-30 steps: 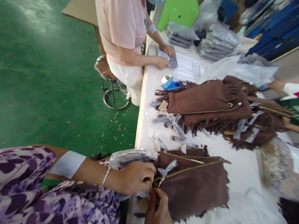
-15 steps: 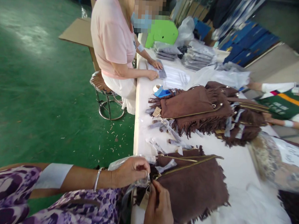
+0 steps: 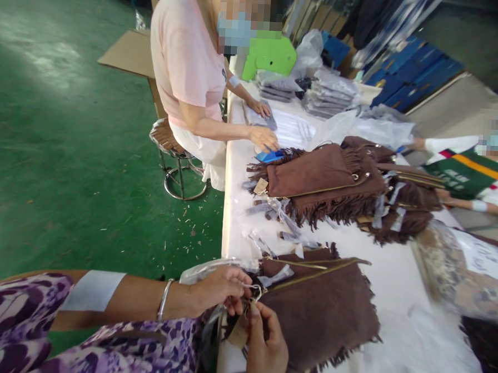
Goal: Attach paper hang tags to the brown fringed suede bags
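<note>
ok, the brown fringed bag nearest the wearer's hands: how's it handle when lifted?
The brown fringed bag probably sags: its body lies flat and looks soft. Its ragged fringe could catch on things. Rolling seems unlikely, since it rests broad side down on the white table.

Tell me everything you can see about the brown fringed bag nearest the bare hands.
The dark-brown, suede-looking fringed bag lies flat on the white table. Its right and lower edges are ragged with fringe, and a brass-coloured zip slants across its upper part. A crumpled strip of translucent wrapping lies at its upper left. The right hand overlaps its lower left in view, by a white string loop; whether that is tied to it, I can't tell.
</note>
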`<act>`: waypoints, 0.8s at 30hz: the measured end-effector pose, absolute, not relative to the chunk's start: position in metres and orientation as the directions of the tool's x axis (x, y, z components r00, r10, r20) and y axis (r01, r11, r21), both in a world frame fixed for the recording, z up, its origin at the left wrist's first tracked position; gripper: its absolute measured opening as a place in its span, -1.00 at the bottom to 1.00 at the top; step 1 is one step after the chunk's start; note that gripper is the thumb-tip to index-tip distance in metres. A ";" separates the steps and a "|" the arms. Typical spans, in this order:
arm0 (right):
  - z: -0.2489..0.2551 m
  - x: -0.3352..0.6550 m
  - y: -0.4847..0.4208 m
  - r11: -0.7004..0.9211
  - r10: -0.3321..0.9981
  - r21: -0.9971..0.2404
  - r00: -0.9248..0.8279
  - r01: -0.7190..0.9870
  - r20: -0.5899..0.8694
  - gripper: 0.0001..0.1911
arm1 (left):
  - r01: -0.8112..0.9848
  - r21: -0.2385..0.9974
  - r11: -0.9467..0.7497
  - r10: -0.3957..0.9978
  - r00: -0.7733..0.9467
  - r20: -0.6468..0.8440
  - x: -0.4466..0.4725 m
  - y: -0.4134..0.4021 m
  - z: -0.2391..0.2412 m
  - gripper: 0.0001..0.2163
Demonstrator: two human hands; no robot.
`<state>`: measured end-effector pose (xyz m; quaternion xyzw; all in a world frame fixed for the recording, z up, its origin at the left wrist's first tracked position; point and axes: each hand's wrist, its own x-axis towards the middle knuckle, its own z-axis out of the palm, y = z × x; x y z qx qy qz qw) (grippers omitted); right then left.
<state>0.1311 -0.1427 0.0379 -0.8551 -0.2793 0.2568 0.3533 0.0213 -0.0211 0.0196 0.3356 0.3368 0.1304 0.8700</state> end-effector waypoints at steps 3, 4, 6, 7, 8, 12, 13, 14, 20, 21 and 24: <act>0.040 0.130 -0.142 -0.603 0.630 -0.769 0.718 0.212 -0.296 -0.48 | 0.087 0.747 0.660 0.418 0.783 -0.461 0.023 -0.023 0.016 -0.66; 0.041 0.130 -0.142 -0.599 0.626 -0.776 0.720 0.197 -0.300 -0.47 | 0.104 0.777 0.621 0.427 0.787 -0.446 0.023 -0.023 0.016 -0.67; 0.042 0.129 -0.142 -0.591 0.621 -0.788 0.721 0.172 -0.308 -0.46 | 0.128 0.833 0.538 0.456 0.787 -0.416 0.024 -0.022 0.015 -0.69; 0.043 0.128 -0.141 -0.588 0.619 -0.794 0.720 0.157 -0.316 -0.46 | 0.134 0.857 0.498 0.474 0.785 -0.398 0.025 -0.022 0.015 -0.70; 0.043 0.128 -0.141 -0.584 0.616 -0.800 0.718 0.140 -0.324 -0.46 | 0.137 0.876 0.462 0.493 0.782 -0.382 0.024 -0.022 0.014 -0.71; 0.047 0.125 -0.140 -0.565 0.612 -0.822 0.705 0.071 -0.360 -0.45 | 0.167 0.921 0.351 0.521 0.782 -0.341 0.024 -0.024 0.012 -0.80; 0.048 0.125 -0.140 -0.564 0.609 -0.824 0.705 0.063 -0.363 -0.45 | 0.171 0.926 0.338 0.518 0.787 -0.335 0.025 -0.024 0.011 -0.81; 0.049 0.124 -0.140 -0.563 0.603 -0.824 0.711 0.060 -0.361 -0.45 | 0.173 0.927 0.333 0.514 0.790 -0.333 0.025 -0.025 0.009 -0.82; 0.051 0.121 -0.142 -0.559 0.577 -0.803 0.793 0.206 -0.198 -0.50 | 0.188 0.906 0.380 0.489 0.791 -0.369 0.031 -0.027 0.004 -0.84; 0.049 0.122 -0.143 -0.559 0.583 -0.792 0.795 0.244 -0.167 -0.50 | 0.180 0.904 0.387 0.485 0.795 -0.365 0.031 -0.027 0.004 -0.83; 0.044 0.122 -0.144 -0.555 0.598 -0.773 0.793 0.309 -0.113 -0.51 | 0.156 0.901 0.405 0.480 0.803 -0.354 0.031 -0.026 0.010 -0.83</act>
